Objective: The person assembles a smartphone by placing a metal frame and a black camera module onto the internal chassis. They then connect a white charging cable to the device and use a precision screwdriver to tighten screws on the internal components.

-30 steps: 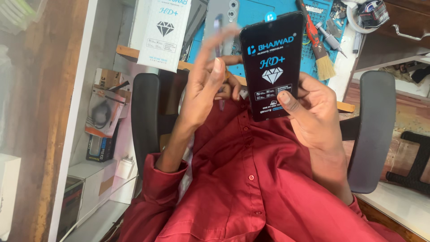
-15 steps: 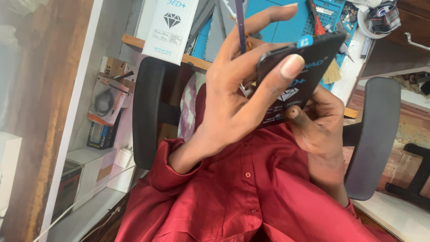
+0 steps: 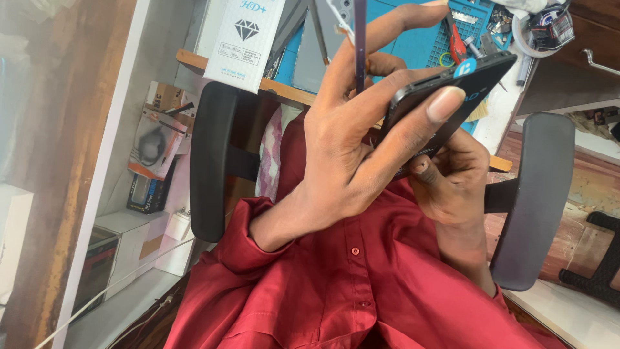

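Note:
My left hand [image 3: 349, 148] grips the near edge of a flat black package [image 3: 452, 84], thumb pressed on its upper rim and fingers spread above it. The package is tilted, so I see mostly its edge and a blue corner tab. A thin dark purple flat thing [image 3: 360, 45], seen edge-on, stands upright between the fingers of that hand. My right hand [image 3: 452, 181] holds the package from below, fingers curled under it. Both hands are above my lap and red shirt [image 3: 349, 291].
A white flat package [image 3: 245, 39] leans at the desk edge. A blue work mat [image 3: 420, 39] carries a red screwdriver [image 3: 455, 42] and small tools. Black chair armrests [image 3: 210, 161] [image 3: 536, 194] flank me. Low shelves with boxes [image 3: 152, 155] stand at left.
The black package turned from facing me to tilted almost edge-on. My left hand moved across its front and took hold of its edge.

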